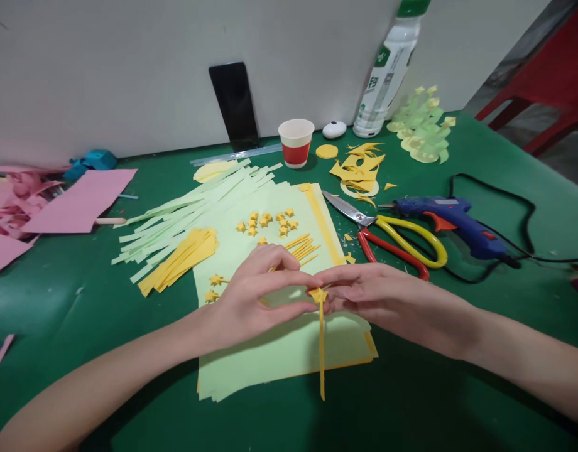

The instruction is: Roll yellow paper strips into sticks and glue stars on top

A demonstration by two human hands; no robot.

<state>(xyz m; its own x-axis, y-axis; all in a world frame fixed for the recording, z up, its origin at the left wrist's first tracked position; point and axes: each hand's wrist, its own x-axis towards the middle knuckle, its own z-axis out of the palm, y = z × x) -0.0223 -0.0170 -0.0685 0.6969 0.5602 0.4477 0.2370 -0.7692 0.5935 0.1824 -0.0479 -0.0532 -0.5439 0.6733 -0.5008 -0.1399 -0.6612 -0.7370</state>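
Note:
Between the fingertips of both hands is a yellow paper star (318,295) with a thin yellow paper stem (321,358) hanging down from it. My left hand (265,285) pinches the star from the left, thumb below and index finger above. My right hand (369,292) closes on it from the right, its lower fingers partly hidden. Beneath them lies a stack of pale green paper sheets (270,364) with yellow edges. Several small folded stars (264,220) and thin yellow paper sticks (301,248) rest on it. Two stemmed stars (215,280) are beside my left wrist.
Right of the stack lie scissors (359,218) with red and yellow handles and a blue glue gun (449,210) with a black cord. Green strips (147,242), yellow strips (180,257) and pink paper (86,201) are left. A paper cup (296,154), phone (235,103) and bottle (387,75) stand behind.

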